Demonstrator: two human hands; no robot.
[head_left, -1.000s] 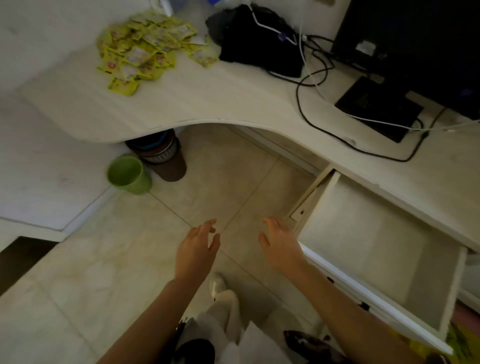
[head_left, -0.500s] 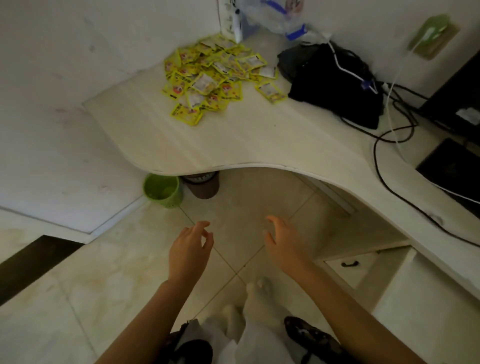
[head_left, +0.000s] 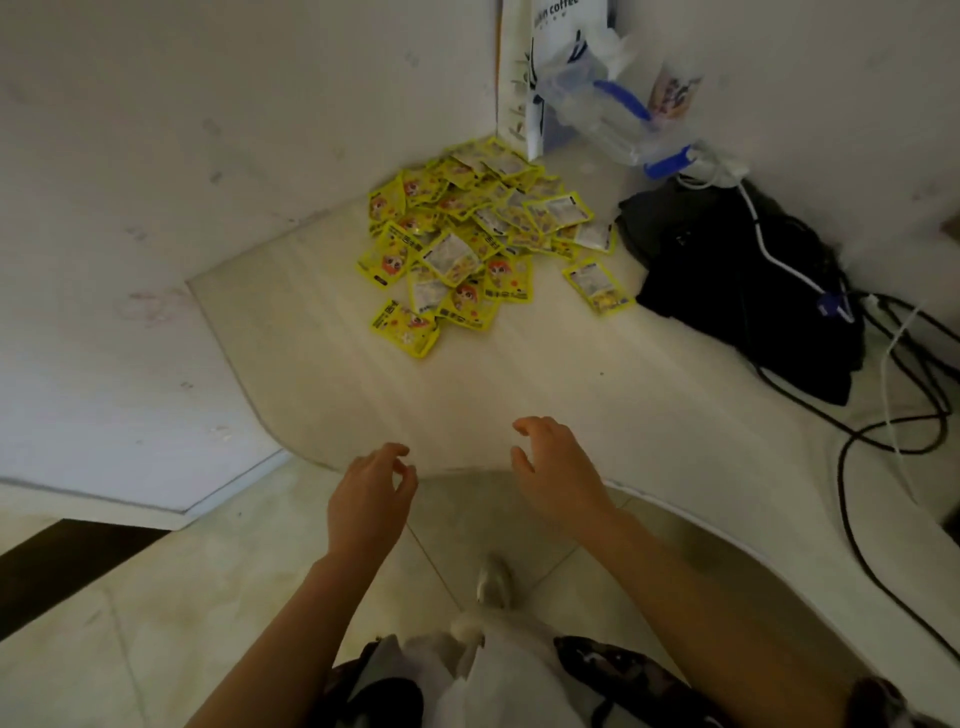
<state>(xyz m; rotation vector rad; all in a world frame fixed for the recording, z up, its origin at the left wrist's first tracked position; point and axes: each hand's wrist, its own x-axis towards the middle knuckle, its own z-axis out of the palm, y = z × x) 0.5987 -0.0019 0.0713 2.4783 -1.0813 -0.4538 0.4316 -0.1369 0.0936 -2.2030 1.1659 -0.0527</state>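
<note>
Desk front bare up to pkt pile; blk bag & cables block rt.

L hand, R hand, 1 blk bag, dozens of sachets

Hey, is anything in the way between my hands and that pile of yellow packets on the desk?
Nothing visible. Only bare desk lies between the left hand, the right hand and the yellow packets. The black bag and cables sit off to the right, clear of that path.
</note>
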